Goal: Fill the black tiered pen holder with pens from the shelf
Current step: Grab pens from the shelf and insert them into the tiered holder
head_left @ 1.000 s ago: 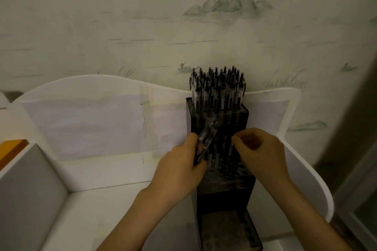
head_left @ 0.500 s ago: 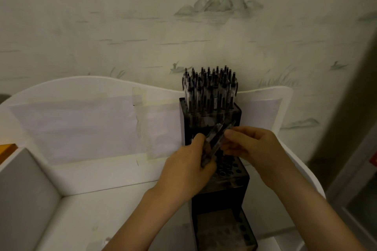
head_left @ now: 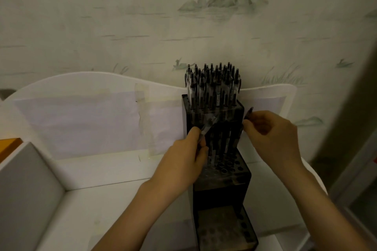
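while the right hand [head_left: 271,134] pinches a single pen [head_left: 247,115] between thumb and curled fingers, just beside the right edge of the black tiered pen holder [head_left: 221,173], the left hand [head_left: 184,158] grips a small bundle of clear pens [head_left: 208,126] tilted across the holder's front. the holder stands on a white shelf [head_left: 114,171]; its top tier is packed with upright pens [head_left: 212,85], its middle tier holds a few, and its lowest tier shows bare holes. pale landscape wallpaper [head_left: 142,16] rises behind.

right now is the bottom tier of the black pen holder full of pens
No, the bottom tier of the holder shows only bare holes.
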Tool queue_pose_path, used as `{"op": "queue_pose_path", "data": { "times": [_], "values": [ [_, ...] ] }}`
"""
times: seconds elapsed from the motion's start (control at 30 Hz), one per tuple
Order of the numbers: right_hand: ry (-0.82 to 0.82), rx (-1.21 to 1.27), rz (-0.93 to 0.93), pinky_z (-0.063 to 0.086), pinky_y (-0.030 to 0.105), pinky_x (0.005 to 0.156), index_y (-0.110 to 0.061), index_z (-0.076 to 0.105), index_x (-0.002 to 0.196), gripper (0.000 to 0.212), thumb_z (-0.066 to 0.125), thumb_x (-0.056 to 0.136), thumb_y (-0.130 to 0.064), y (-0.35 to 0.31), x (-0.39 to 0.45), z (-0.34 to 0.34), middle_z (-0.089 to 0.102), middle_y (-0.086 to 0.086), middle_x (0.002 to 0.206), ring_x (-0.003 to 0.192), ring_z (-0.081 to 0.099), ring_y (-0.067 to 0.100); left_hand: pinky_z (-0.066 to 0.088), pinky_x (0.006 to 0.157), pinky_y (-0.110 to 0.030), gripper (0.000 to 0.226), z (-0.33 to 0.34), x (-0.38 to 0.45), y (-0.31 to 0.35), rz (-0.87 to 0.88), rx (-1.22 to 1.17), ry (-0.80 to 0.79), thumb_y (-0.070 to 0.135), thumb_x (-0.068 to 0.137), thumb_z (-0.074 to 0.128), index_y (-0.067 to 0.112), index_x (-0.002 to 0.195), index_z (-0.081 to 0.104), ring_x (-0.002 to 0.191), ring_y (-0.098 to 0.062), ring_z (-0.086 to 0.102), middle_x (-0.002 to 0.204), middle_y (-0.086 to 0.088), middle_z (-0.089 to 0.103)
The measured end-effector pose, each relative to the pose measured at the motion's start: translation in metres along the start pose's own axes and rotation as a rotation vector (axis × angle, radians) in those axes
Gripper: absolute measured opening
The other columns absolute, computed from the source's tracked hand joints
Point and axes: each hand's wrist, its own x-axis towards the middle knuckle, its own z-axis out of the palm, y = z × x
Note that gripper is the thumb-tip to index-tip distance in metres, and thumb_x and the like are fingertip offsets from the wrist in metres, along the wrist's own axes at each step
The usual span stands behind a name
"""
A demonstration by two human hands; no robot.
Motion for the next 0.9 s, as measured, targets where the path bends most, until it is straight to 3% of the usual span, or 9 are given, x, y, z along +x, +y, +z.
{"op": "queue_pose_path", "data": {
  "times": [0.4,0.77,0.9],
  "values": [
    [-0.141,-0.079,0.08,0.041,-0.003,0.064,-0.013,0.07,0.106,0.022,0.069,0.088,-0.025,0.033,-0.018,0.03,0.064,-0.012,0.077,0.073,0.058,-0.008,0.028,0.043,-0.013,0.009,-0.002,-0.004,-0.002,0.002,-0.037,0.02,0.019,0.097,0.053,0.016,0.093,0.046,0.051,0.001,0.05,0.062,0.013,0.047],
    [-0.127,-0.082,0.104,0.043,0.002,0.061,-0.019,0.068,0.101,0.02,0.073,0.085,-0.029,0.034,-0.017,0.031,0.068,-0.008,0.082,0.073,0.06,-0.004,0.031,0.044,-0.015,0.009,-0.002,-0.009,-0.001,0.014,-0.059,0.006,0.021,0.098,0.052,0.016,0.094,0.046,0.05,-0.003,0.05,0.061,0.01,0.049],
    [-0.002,-0.005,0.008,0.044,0.003,0.064,-0.02,0.066,0.096,0.013,0.071,0.085,-0.026,0.015,-0.025,0.026,0.066,-0.015,0.081,0.073,0.062,-0.002,0.029,0.044,-0.015,0.009,-0.003,-0.011,-0.001,0.019,-0.061,0.004,0.021,0.099,0.052,0.017,0.093,0.045,0.049,-0.004,0.049,0.06,0.01,0.049]
  ]
}}
